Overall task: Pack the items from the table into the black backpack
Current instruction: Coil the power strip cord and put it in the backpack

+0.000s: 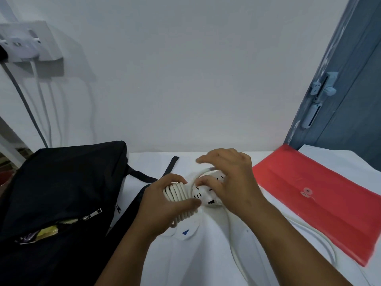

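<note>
A white power strip (203,196) lies across the middle of the white table (206,254), with its white cable wound round it in several turns. My left hand (165,205) grips the wound part of the strip. My right hand (228,178) is over the strip's far end and holds a loop of the cable (201,173) with curled fingers. The rest of the cable (317,234) trails to the right over the table. The black backpack (57,203) lies at the left, its zip partly open with yellow and purple things showing inside.
A red document envelope (321,201) with a string clasp lies on the table at the right. A wall socket (28,42) with plugs and hanging cables is at the upper left. A blue-grey door frame (340,89) stands at the right.
</note>
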Tool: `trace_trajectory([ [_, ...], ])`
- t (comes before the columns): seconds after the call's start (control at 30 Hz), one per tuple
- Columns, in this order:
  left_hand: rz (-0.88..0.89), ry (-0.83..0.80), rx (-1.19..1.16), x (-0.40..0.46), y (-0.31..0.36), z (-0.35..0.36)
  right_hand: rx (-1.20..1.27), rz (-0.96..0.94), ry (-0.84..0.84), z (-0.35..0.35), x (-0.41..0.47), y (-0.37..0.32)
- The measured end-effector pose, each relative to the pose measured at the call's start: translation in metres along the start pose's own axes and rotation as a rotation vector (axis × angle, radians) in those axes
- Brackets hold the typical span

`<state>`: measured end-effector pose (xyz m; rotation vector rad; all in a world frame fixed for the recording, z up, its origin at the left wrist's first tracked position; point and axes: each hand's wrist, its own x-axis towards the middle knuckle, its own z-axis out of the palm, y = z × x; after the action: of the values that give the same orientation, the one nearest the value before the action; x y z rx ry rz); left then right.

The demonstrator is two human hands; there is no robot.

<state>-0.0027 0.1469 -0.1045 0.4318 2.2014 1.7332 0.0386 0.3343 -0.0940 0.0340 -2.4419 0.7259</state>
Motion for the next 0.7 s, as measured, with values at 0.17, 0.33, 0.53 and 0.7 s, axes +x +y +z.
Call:
trace_trajectory([
  [0.17,0.012,-0.021,-0.099,0.001,0.002,-0.017,0.262,0.270,-0.141,-0.019,-0.003,0.028],
  [0.33,0.026,-0.064,-0.107,0.006,0.002,-0.023,0.436,0.386,-0.162,-0.029,0.004,0.028],
  [0.53,0.040,-0.190,-0.149,0.011,-0.002,-0.034,0.558,0.421,-0.131,-0.032,0.013,0.031],
  [0.7,0.067,-0.196,-0.364,0.010,-0.002,-0.018,0.415,0.442,-0.178,-0.007,0.007,0.039],
])
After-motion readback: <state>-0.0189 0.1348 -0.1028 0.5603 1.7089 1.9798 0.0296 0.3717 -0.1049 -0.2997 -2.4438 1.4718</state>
